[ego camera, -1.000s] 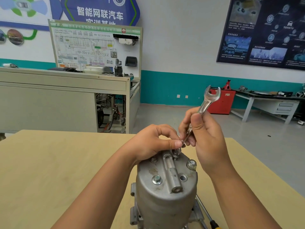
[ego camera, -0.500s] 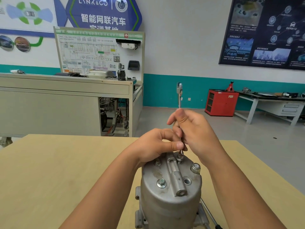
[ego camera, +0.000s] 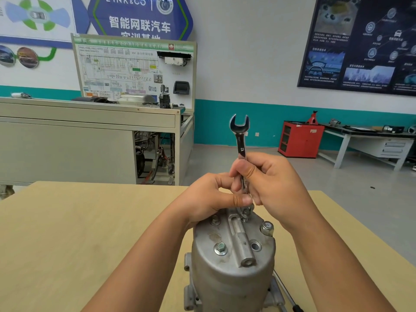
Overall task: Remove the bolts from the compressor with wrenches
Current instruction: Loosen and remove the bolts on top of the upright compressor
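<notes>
The compressor (ego camera: 229,278) stands on end near the tabletop's (ego camera: 90,221) near edge, a little right of the middle, its domed cap facing up. The right hand (ego camera: 274,181) is clenched round the shank of a wrench (ego camera: 239,136), which stands almost upright with its open jaw on top and a "12" on the handle. Its low end comes down onto the far bolt (ego camera: 245,213) at the back of the cap. The left hand (ego camera: 209,199) rests on the cap's far left rim, thumb and curled fingers closed on the low end of the wrench just above that bolt.

Three more bolts sit in the cap: a front bolt (ego camera: 220,248) on the left, a right bolt (ego camera: 267,228) at the rim, and a back-left bolt (ego camera: 215,219) just beside the left hand. An open hole (ego camera: 255,246) shows near the centre rib.

A wide run of tabletop lies to the left of the compressor; on the right the strip to the edge is narrower, and a screwdriver shaft (ego camera: 286,291) lies there against the base. The far edge runs just behind the hands, with grey floor (ego camera: 337,188) beyond.
</notes>
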